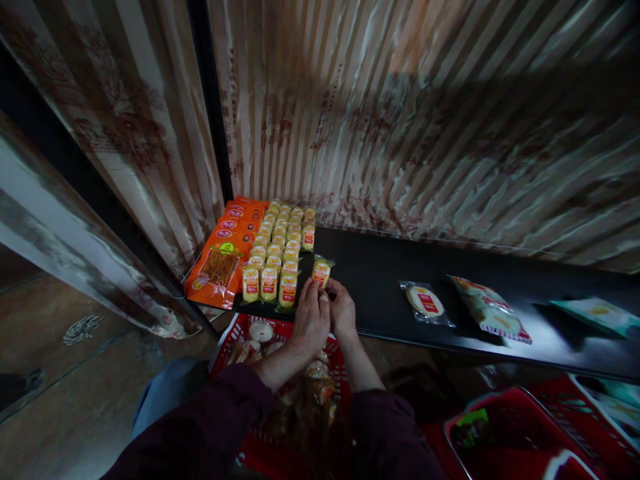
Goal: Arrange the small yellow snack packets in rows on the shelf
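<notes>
A small cream-coloured packaged cake (321,271) with a red and yellow label stands upright over the black shelf (367,267). My left hand (313,315) has its fingers closed at the cake's lower left. From the right, my right hand (342,308) pinches the same cake, its fingertips partly hidden. Just left of my hands, several matching cakes (289,287) stand in close rows running back toward the curtain. The row on the right (309,237) is shorter and ends farther back than the others.
Orange snack packets (217,267) overlap at the shelf's left end. A round wrapped cake (425,301), a white-and-red bag (490,310) and a green-edged packet (600,312) lie to the right. Below are a red basket (231,333) of packaged goods and more red baskets (520,400). A dark post (213,100) rises behind.
</notes>
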`<act>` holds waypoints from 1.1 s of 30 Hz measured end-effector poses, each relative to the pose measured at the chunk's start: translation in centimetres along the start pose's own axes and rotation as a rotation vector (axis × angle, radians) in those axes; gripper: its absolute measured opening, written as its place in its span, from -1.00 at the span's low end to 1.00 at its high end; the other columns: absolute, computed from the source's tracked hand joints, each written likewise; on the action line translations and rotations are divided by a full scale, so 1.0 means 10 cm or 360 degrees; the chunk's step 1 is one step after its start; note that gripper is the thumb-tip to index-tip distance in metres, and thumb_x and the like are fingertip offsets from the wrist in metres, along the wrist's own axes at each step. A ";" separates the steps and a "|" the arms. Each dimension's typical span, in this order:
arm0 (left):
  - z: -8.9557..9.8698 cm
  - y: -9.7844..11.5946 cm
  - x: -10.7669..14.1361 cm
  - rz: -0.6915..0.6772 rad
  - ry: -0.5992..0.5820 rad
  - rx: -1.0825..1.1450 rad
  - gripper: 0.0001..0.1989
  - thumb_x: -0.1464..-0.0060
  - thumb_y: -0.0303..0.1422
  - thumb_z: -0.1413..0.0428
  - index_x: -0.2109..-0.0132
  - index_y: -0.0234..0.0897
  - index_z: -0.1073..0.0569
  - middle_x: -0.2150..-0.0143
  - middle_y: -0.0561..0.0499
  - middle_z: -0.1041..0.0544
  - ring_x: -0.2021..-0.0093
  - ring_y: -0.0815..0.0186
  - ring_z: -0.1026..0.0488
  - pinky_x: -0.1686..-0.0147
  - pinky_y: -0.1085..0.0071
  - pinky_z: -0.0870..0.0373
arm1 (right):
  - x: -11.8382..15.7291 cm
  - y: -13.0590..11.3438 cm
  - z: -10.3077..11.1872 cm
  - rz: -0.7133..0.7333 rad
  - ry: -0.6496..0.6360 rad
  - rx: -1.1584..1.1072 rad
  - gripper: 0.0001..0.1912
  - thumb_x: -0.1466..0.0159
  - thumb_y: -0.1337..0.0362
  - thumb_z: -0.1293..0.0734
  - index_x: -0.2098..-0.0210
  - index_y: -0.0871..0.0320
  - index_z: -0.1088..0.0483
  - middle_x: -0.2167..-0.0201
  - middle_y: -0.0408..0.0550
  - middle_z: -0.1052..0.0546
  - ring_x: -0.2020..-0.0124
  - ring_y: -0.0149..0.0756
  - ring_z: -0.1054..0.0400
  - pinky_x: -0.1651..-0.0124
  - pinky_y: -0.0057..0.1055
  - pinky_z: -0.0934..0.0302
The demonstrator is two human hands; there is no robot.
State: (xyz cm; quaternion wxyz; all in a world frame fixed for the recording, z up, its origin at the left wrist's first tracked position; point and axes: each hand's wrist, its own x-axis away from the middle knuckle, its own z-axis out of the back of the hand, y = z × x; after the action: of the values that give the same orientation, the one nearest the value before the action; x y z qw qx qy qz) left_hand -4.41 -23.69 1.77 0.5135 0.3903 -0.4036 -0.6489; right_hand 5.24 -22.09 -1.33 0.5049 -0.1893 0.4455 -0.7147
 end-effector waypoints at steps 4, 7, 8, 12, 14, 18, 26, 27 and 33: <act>-0.07 0.02 -0.16 0.0034 0.0049 -0.0002 -0.51 -0.21 -0.38 0.20 -0.21 -0.57 -0.24 -0.31 -0.34 -0.19 -0.35 0.19 -0.09 -0.35 0.24 0.01 | -0.17 0.03 -0.05 0.0038 0.0003 -0.0041 -0.68 -0.11 0.18 -0.23 0.21 0.16 -0.47 0.31 -0.02 -0.54 0.33 -0.25 -0.39 0.18 -0.31 -0.27; -0.12 -0.02 -0.28 0.0028 0.0098 0.0004 -0.52 -0.21 -0.38 0.18 -0.22 -0.48 -0.25 -0.31 -0.29 -0.20 -0.34 0.18 -0.11 -0.35 0.22 0.01 | -0.29 0.06 -0.08 0.0073 -0.0033 -0.0097 -0.68 -0.10 0.23 -0.20 0.19 0.14 -0.46 0.29 -0.04 -0.55 0.29 -0.25 -0.40 0.13 -0.32 -0.27; -0.14 -0.04 -0.31 0.0032 0.0105 0.0006 -0.52 -0.21 -0.37 0.17 -0.22 -0.45 -0.24 -0.32 -0.27 -0.19 -0.35 0.18 -0.10 -0.35 0.22 0.02 | -0.32 0.07 -0.09 0.0083 -0.0040 -0.0099 -0.67 -0.10 0.24 -0.20 0.19 0.14 -0.46 0.28 -0.04 -0.54 0.28 -0.25 -0.40 0.13 -0.32 -0.27; -0.18 -0.05 -0.42 0.0052 0.0113 0.0007 -0.50 -0.20 -0.36 0.15 -0.25 -0.42 -0.21 -0.35 -0.22 -0.14 -0.38 0.19 -0.01 -0.36 0.26 0.07 | -0.46 0.08 -0.13 0.0173 -0.0039 -0.0056 -0.67 -0.10 0.25 -0.20 0.18 0.12 -0.45 0.28 -0.02 -0.52 0.25 -0.22 -0.39 0.12 -0.30 -0.28; -0.20 -0.03 -0.46 0.0066 0.0132 -0.0015 -0.49 -0.20 -0.35 0.17 -0.26 -0.45 -0.19 -0.36 -0.23 -0.12 -0.38 0.20 0.01 -0.37 0.27 0.09 | -0.53 0.09 -0.16 0.0219 -0.0046 -0.0014 -0.67 -0.10 0.25 -0.20 0.17 0.12 -0.45 0.28 -0.01 -0.52 0.24 -0.21 -0.38 0.12 -0.29 -0.29; -0.22 0.02 -0.50 0.0025 0.0155 -0.0108 -0.47 -0.20 -0.36 0.18 -0.26 -0.51 -0.19 -0.37 -0.26 -0.10 -0.39 0.17 0.03 -0.37 0.24 0.12 | -0.66 0.12 -0.23 0.0275 -0.0066 0.0017 -0.66 -0.08 0.29 -0.20 0.17 0.11 -0.43 0.27 -0.03 -0.52 0.23 -0.21 -0.38 0.10 -0.28 -0.29; -0.24 0.00 -0.63 0.0086 0.0126 -0.0121 -0.45 -0.20 -0.34 0.20 -0.25 -0.58 -0.21 -0.36 -0.30 -0.10 -0.39 0.15 0.02 -0.36 0.26 0.13 | -0.83 0.11 -0.29 0.0241 -0.0165 0.0001 -0.66 -0.08 0.30 -0.20 0.17 0.11 -0.43 0.26 -0.05 -0.53 0.22 -0.21 -0.39 0.07 -0.25 -0.30; -0.25 0.00 -0.65 0.0093 0.0137 -0.0106 -0.46 -0.20 -0.34 0.20 -0.25 -0.55 -0.22 -0.36 -0.28 -0.11 -0.39 0.16 0.02 -0.36 0.24 0.12 | -0.84 0.09 -0.29 0.0240 -0.0163 0.0020 -0.67 -0.08 0.31 -0.20 0.18 0.11 -0.44 0.26 -0.05 -0.53 0.22 -0.21 -0.39 0.06 -0.25 -0.30; -0.25 0.01 -0.70 0.0104 0.0131 -0.0107 -0.45 -0.20 -0.35 0.19 -0.27 -0.55 -0.19 -0.35 -0.29 -0.13 -0.38 0.17 -0.01 -0.35 0.24 0.09 | -0.90 0.05 -0.31 0.0276 -0.0141 0.0014 -0.64 -0.09 0.32 -0.22 0.14 0.04 -0.46 0.31 -0.10 -0.54 0.22 -0.21 -0.37 0.09 -0.29 -0.29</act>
State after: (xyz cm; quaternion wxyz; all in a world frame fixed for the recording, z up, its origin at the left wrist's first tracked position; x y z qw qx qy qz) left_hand -0.91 -17.10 1.57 0.5632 0.3859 -0.3727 -0.6285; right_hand 7.08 -12.79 -1.78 0.5850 -0.1792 0.4342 -0.6611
